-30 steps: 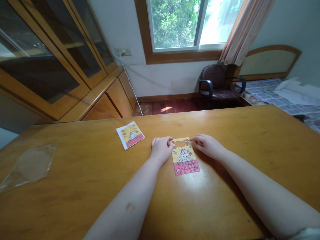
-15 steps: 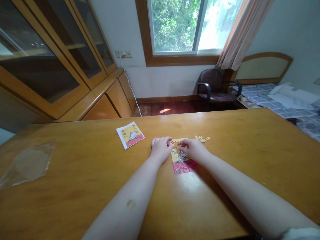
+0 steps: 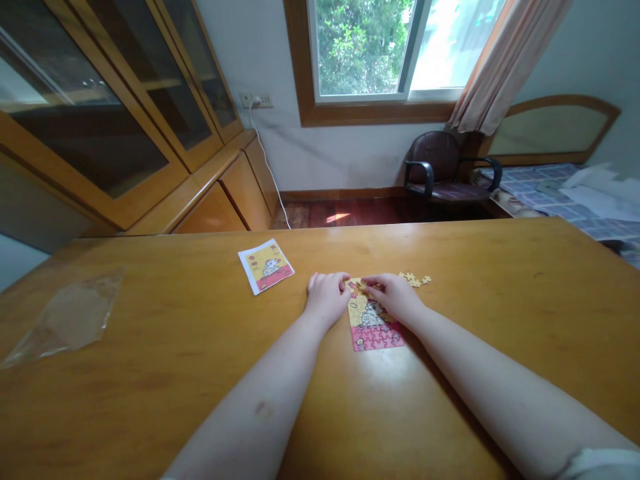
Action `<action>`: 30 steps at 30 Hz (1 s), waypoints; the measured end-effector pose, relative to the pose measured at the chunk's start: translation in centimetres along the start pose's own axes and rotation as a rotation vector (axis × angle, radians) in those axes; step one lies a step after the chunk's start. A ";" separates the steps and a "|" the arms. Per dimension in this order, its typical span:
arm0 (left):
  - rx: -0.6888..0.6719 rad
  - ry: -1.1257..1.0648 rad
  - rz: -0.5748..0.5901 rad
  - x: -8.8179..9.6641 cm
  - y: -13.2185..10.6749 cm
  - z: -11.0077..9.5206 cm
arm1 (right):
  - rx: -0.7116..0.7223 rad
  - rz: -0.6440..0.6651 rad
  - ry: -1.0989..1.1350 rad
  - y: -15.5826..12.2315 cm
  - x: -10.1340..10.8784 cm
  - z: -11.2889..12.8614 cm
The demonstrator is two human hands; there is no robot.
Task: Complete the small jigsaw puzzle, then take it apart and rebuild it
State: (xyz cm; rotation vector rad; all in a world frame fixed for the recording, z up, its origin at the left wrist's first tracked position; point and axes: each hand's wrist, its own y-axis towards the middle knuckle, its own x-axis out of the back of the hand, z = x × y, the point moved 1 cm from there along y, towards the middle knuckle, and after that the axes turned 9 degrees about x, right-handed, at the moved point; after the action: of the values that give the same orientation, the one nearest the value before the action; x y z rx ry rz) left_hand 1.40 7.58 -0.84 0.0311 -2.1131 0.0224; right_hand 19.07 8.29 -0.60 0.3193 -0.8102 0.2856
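A small jigsaw puzzle [image 3: 374, 328], yellow above and pink below with a white cartoon animal, lies on the wooden table [image 3: 150, 347] in front of me. My left hand [image 3: 327, 298] rests curled against the puzzle's upper left edge. My right hand [image 3: 393, 295] lies over the puzzle's upper part, fingers pinched at the top edge, apparently pressing a small piece there. What the fingertips hold is too small to see. Several loose yellow pieces [image 3: 414, 279] lie just right of the puzzle's top.
A reference card [image 3: 266, 266] with the same picture lies to the left of the puzzle. A clear plastic bag [image 3: 67, 319] sits at the table's far left. Beyond the table are a wooden cabinet [image 3: 125, 133], a dark office chair [image 3: 440, 170] and a bed [image 3: 575, 193].
My right hand moved left from the puzzle's right top corner onto its upper middle, uncovering the loose pieces. My left hand has stayed at the left edge.
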 end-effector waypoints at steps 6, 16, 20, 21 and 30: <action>-0.006 -0.023 -0.012 0.3 -0.1 -0.2 | 0.017 -0.019 -0.018 0.2 -0.1 -0.1; -0.096 -0.083 -0.026 0.6 -0.1 -0.4 | 0.097 -0.075 0.023 0.1 -0.6 0.2; -0.097 -0.069 -0.014 0.4 0.0 -0.4 | 0.156 -0.089 0.016 0.1 -0.5 -0.1; -0.089 -0.064 -0.009 0.4 0.0 -0.4 | 0.176 -0.100 0.027 0.1 -0.5 -0.2; -0.097 -0.046 0.007 0.4 0.0 -0.4 | 0.224 -0.122 0.046 0.1 -0.4 -0.3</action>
State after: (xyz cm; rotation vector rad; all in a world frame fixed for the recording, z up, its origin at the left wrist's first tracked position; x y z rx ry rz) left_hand 1.55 7.54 -0.22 -0.0339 -2.1574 -0.0767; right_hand 18.97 8.41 -1.08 0.5680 -0.7116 0.2686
